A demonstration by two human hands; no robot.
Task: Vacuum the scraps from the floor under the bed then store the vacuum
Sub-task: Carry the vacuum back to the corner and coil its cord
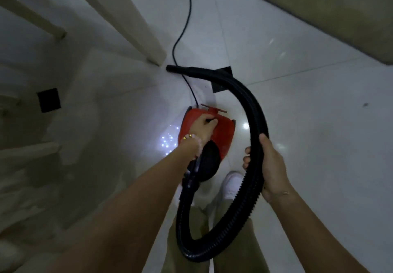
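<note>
Head view: the left hand is curled round the dark handle on top of the red canister vacuum cleaner, which sits low in front of the person over the glossy white tiled floor; whether it touches the floor cannot be told. The right hand grips the black ribbed hose, fingers wrapped round it, and the hose loops down past the legs and arches up to its open tip. A thin black power cord trails away beside a pale wooden frame.
</note>
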